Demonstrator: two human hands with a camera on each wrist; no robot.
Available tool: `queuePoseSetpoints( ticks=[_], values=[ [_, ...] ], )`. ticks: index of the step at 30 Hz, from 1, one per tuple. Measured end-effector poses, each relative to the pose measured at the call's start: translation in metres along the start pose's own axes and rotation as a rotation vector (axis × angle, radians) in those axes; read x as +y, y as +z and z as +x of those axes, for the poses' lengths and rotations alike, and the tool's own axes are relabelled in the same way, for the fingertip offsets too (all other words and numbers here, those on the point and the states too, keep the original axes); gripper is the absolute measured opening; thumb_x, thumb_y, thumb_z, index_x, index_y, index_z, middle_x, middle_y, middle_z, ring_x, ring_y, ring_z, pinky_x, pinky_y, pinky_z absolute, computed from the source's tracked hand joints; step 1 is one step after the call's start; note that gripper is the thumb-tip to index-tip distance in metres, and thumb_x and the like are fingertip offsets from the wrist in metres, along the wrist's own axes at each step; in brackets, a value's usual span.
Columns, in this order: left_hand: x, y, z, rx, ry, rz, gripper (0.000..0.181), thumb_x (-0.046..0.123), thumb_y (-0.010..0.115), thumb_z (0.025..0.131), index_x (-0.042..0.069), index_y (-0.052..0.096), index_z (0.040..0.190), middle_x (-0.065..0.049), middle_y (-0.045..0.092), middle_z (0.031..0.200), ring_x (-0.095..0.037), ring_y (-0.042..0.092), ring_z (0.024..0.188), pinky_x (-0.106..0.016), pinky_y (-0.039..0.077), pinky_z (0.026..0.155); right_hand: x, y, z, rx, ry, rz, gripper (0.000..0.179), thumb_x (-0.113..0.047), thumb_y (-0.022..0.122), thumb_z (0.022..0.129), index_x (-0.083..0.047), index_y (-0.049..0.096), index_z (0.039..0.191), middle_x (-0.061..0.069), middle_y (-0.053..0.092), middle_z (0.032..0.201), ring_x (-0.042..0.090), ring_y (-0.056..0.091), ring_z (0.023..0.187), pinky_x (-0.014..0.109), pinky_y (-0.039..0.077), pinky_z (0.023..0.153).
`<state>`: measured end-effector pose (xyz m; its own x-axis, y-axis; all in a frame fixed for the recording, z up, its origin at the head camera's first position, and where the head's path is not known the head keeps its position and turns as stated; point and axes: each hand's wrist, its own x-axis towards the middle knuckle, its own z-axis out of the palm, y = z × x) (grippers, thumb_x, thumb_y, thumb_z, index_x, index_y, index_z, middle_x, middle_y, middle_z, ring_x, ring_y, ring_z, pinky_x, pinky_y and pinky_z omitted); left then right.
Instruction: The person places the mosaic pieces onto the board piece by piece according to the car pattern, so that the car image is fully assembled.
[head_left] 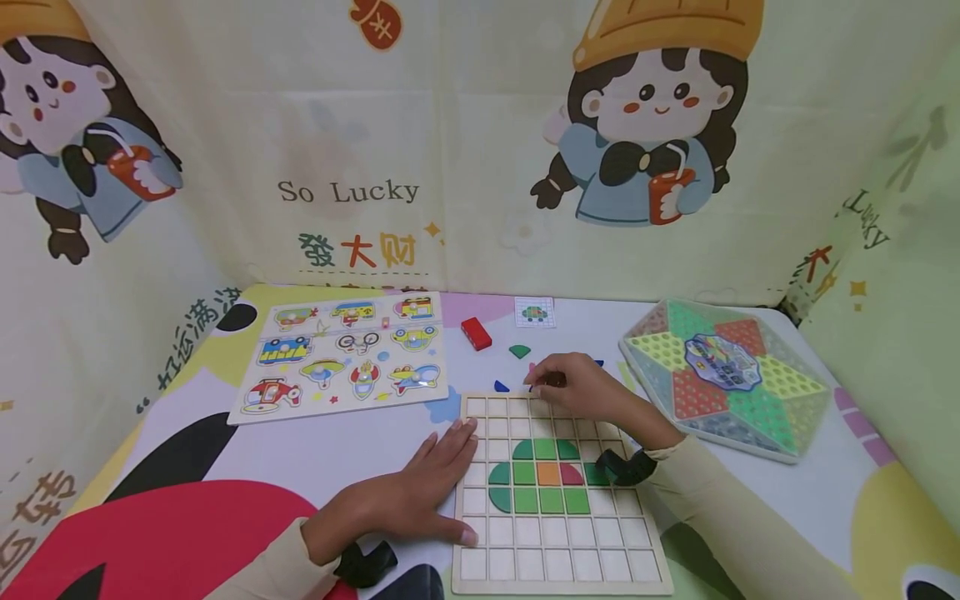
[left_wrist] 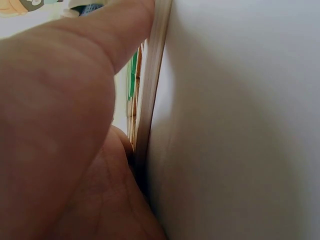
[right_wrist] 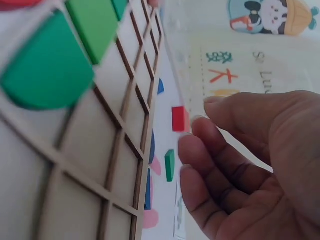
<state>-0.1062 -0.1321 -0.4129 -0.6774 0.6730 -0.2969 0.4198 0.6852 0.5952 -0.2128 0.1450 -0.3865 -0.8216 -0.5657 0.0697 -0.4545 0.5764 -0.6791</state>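
Observation:
A wooden grid board (head_left: 562,567) lies on the table, its middle squares filled with green tiles (head_left: 551,500), an orange square (head_left: 547,472) and a red rounded tile (head_left: 572,474). My left hand (head_left: 420,492) rests along the board's left edge, fingers extended and thumb at the rim. Over the board's far edge, my right hand (head_left: 581,385) reaches down among loose pieces, fingers loosely bent. In the right wrist view, nothing shows between that hand's thumb and fingertips (right_wrist: 189,145). Near it are a blue piece (head_left: 501,386) and a green rounded piece (head_left: 519,352).
Behind the board are a red block (head_left: 476,333) and a small card (head_left: 534,312) with a printed pattern. A vehicle puzzle board (head_left: 345,354) lies at the left, and a hexagonal checkers box (head_left: 723,379) at the right. A printed curtain (head_left: 480,150) hangs behind the table.

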Motion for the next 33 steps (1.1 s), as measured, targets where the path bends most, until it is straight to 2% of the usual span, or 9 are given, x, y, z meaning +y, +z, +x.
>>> queuePoseSetpoints(
  ticks=[6, 12, 20, 25, 30, 33],
  values=[
    [0.0, 0.0, 0.001, 0.004, 0.012, 0.0, 0.111, 0.063, 0.068, 0.078, 0.01, 0.009, 0.157, 0.001, -0.009, 0.163, -0.019, -0.013, 0.146, -0.053, -0.005, 0.114, 0.004, -0.001, 0.023, 0.077, 0.071, 0.021, 0.013, -0.003, 0.067, 0.09, -0.001, 0.073, 0.101, 0.003, 0.067, 0.089, 0.019, 0.057, 0.078, 0.03, 0.051, 0.07],
    [-0.001, 0.0, 0.001, 0.005, 0.011, 0.006, 0.112, 0.063, 0.068, 0.078, 0.01, 0.008, 0.157, 0.001, -0.009, 0.163, -0.019, -0.013, 0.146, -0.053, -0.005, 0.114, 0.013, -0.001, 0.039, 0.101, 0.165, 0.083, 0.015, -0.007, 0.066, 0.092, -0.002, 0.072, 0.105, 0.005, 0.067, 0.093, 0.022, 0.06, 0.083, 0.029, 0.055, 0.067],
    [-0.002, 0.0, 0.0, 0.008, 0.009, 0.002, 0.112, 0.063, 0.068, 0.078, 0.01, 0.009, 0.157, 0.001, -0.009, 0.163, -0.02, -0.013, 0.146, -0.053, -0.005, 0.114, 0.023, 0.003, 0.057, 0.157, 0.213, 0.066, 0.019, -0.007, 0.066, 0.092, -0.003, 0.071, 0.11, 0.007, 0.067, 0.097, 0.023, 0.06, 0.091, 0.03, 0.055, 0.074],
    [-0.002, 0.001, 0.0, 0.008, 0.013, 0.005, 0.112, 0.064, 0.067, 0.078, 0.011, 0.009, 0.157, 0.001, -0.009, 0.163, -0.019, -0.013, 0.146, -0.053, -0.005, 0.114, 0.031, 0.007, 0.065, 0.145, 0.255, 0.054, 0.022, -0.01, 0.065, 0.093, -0.004, 0.071, 0.114, 0.008, 0.068, 0.103, 0.022, 0.058, 0.091, 0.03, 0.052, 0.076],
    [-0.001, 0.001, 0.0, 0.002, 0.005, -0.001, 0.112, 0.064, 0.067, 0.078, 0.012, 0.008, 0.157, 0.003, -0.009, 0.163, -0.02, -0.013, 0.147, -0.053, -0.005, 0.114, 0.034, 0.009, 0.07, 0.096, 0.281, 0.021, 0.024, -0.01, 0.067, 0.091, -0.006, 0.072, 0.115, 0.008, 0.067, 0.104, 0.022, 0.055, 0.086, 0.029, 0.049, 0.069],
    [-0.001, 0.001, 0.0, 0.004, 0.003, 0.0, 0.112, 0.064, 0.067, 0.078, 0.012, 0.008, 0.157, 0.003, -0.009, 0.163, -0.02, -0.012, 0.147, -0.053, -0.005, 0.114, 0.034, 0.009, 0.072, 0.069, 0.271, 0.002, 0.024, -0.009, 0.07, 0.089, -0.006, 0.073, 0.113, 0.008, 0.066, 0.106, 0.023, 0.054, 0.087, 0.03, 0.05, 0.069]
  ],
)
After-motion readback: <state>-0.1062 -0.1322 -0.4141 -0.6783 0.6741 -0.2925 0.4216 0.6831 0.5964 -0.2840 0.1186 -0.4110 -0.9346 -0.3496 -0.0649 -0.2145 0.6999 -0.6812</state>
